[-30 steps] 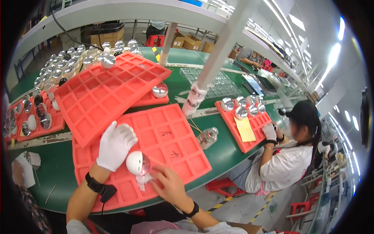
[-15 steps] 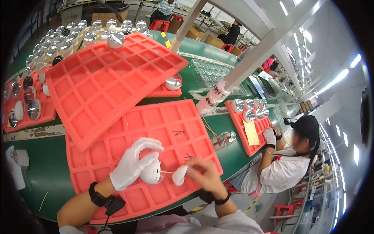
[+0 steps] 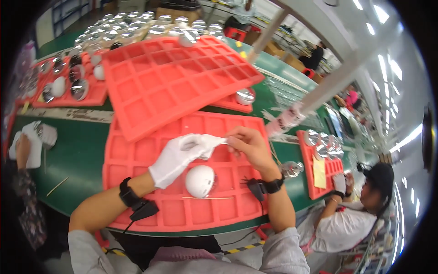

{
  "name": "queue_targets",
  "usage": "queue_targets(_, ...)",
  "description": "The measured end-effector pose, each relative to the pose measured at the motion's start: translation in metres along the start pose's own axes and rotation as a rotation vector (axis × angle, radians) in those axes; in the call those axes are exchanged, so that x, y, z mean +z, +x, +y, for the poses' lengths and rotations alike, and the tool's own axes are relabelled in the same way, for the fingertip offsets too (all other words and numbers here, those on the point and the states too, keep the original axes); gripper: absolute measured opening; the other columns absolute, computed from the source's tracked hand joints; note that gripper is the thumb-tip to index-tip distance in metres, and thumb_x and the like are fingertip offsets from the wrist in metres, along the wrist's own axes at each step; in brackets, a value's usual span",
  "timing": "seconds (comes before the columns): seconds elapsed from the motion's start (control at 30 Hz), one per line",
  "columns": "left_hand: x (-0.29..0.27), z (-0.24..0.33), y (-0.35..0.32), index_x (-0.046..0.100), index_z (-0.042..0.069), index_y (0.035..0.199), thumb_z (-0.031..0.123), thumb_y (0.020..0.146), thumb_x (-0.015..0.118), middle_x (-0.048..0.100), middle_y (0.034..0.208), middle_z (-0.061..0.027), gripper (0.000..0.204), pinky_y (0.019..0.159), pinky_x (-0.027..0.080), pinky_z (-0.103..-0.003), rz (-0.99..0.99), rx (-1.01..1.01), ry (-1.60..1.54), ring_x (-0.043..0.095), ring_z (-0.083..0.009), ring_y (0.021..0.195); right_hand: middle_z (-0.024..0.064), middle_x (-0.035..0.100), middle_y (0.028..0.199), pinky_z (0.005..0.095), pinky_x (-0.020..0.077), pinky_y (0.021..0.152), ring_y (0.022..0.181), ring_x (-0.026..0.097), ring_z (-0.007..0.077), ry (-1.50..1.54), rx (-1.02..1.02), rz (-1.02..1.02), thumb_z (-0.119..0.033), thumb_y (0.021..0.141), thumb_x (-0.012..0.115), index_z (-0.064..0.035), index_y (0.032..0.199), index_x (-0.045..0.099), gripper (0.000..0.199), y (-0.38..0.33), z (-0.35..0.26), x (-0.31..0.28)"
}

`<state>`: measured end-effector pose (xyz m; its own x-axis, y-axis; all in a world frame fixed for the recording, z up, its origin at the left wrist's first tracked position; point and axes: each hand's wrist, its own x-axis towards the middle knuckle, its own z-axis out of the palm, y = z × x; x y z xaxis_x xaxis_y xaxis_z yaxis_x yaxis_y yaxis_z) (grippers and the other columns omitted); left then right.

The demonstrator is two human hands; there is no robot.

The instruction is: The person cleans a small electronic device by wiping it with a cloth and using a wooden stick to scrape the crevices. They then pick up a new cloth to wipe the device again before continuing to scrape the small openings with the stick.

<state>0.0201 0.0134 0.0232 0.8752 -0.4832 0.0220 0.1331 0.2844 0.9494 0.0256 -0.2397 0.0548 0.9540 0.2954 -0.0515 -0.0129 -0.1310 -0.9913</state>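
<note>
A white dome-shaped piece [image 3: 200, 181] sits in a compartment of the red grid tray [image 3: 137, 201] just below the centre of the frame, rounded side up, so it has no clear long axis. Just below it a thin wooden stick [image 3: 214, 197] lies across the tray's ribs, its long axis running nearly level from left to right.

Above the dome the two hands meet. The left hand [image 3: 175, 157], in a white glove, reaches up and to the right from the lower left, its gloved fingertips [image 3: 211, 140] stretched toward the other hand. The bare right hand [image 3: 248, 146] comes in from the lower right with the wrist bent leftward, its thumb and forefinger pinched shut on the tip of the glove's finger. The left hand grips nothing that can be made out. Each wrist wears a black band.

A second red grid tray [image 3: 178, 82] leans tilted across the upper centre, overlapping the first. Both rest on a green table [image 3: 77, 155]. Shiny silver domes [image 3: 132, 29] crowd the upper left. At the lower right another person in a dark cap [image 3: 378, 176] works beside a smaller red tray [image 3: 319, 171]
</note>
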Motion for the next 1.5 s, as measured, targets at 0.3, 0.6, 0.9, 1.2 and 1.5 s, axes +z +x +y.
queue_targets(0.3,-0.001,0.004,0.002,0.065,-0.004,0.123,0.015,0.107,0.054,0.069,0.108,-0.0069,0.027,0.090,0.053,-0.028,-0.022,-0.101,-0.016,0.064,-0.0121,0.095,0.0090,0.069,0.107,0.0275,0.0496,0.072,0.090,0.064,0.0136,0.198,-0.110,-0.056,-0.016,0.104,0.058,-0.0021,0.107,0.067,0.017,0.003,0.013,0.001)
queue_targets(0.6,0.006,0.003,0.000,0.062,0.000,0.130,0.011,0.104,0.058,0.068,0.107,-0.0031,0.029,0.089,0.052,-0.028,0.004,-0.125,0.082,0.063,-0.0097,0.095,0.0087,0.070,0.117,0.0303,0.0511,0.086,0.103,0.065,0.0159,0.273,0.117,-0.175,-0.021,0.106,0.058,0.0012,0.123,0.066,0.030,-0.004,0.014,0.023)
queue_targets(0.9,0.008,0.008,0.000,0.055,0.005,0.142,0.005,0.101,0.057,0.056,0.088,0.0024,0.041,0.080,0.048,-0.025,0.019,-0.070,0.114,0.056,-0.0071,0.083,0.0043,0.074,0.104,0.0253,0.0510,0.080,0.094,0.066,0.0086,0.350,0.076,-0.058,-0.018,0.101,0.068,0.0030,0.118,0.073,0.028,-0.005,0.021,0.018)
queue_targets(1.2,0.009,0.005,0.001,0.055,0.003,0.141,0.002,0.100,0.055,0.052,0.082,0.0028,0.041,0.073,0.044,-0.023,0.183,0.079,0.072,0.052,-0.0066,0.076,0.0073,0.073,0.108,0.0268,0.0493,0.076,0.086,0.064,0.0102,0.115,0.197,-0.049,-0.016,0.101,0.067,0.0054,0.121,0.070,0.029,-0.010,0.017,0.012)
queue_targets(1.5,0.002,0.006,0.001,0.058,0.002,0.131,0.005,0.102,0.054,0.055,0.084,0.0004,0.029,0.074,0.047,-0.025,0.167,0.049,0.062,0.053,-0.0076,0.078,0.0072,0.072,0.112,0.0309,0.0479,0.083,0.094,0.062,0.0134,0.457,0.054,-0.036,-0.016,0.101,0.065,0.0007,0.116,0.071,0.023,-0.006,0.031,0.018)
